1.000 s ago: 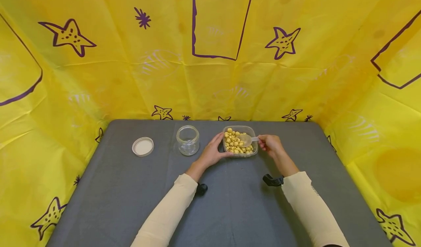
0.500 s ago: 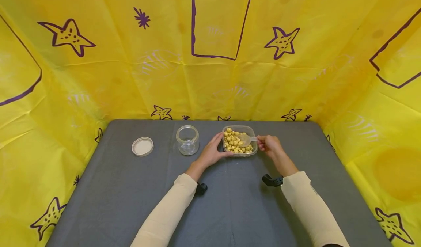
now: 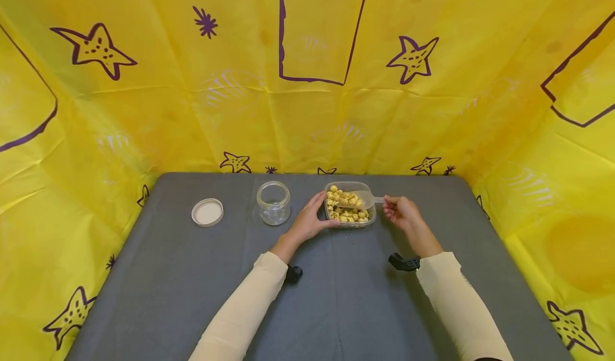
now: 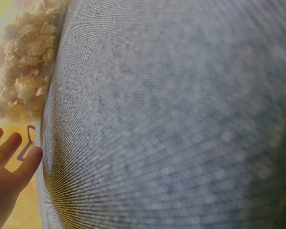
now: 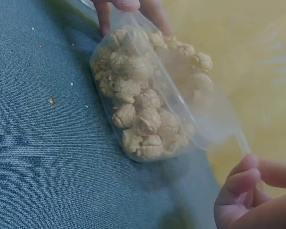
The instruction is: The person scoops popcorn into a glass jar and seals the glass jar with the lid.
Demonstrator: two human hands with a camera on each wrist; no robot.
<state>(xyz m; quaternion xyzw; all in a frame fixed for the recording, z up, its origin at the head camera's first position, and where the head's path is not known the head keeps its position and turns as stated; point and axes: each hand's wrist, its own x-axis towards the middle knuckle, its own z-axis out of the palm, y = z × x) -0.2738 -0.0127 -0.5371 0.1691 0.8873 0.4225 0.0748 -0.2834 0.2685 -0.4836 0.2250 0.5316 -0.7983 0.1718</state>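
Note:
A clear plastic container of caramel-coloured popcorn stands towards the back of the table. My left hand holds it at its left corner, the thumb along the near side and the fingers along the left side. In my right hand the handle of a translucent scoop is pinched between thumb and fingers. Popcorn pieces lie on the scoop, which overlaps the container's opening in the head view. The left wrist view catches popcorn through the container wall, beside spread left fingers.
Left of the container stands a glass jar without a lid. A round lid lies farther left, its pale inner face up. Small crumbs dot the grey tablecloth. Yellow patterned cloth hangs around the back and sides.
My right hand has shifted slightly right with the scoop, which has come up out of the popcorn carrying several pieces. My left hand keeps its hold on the container.

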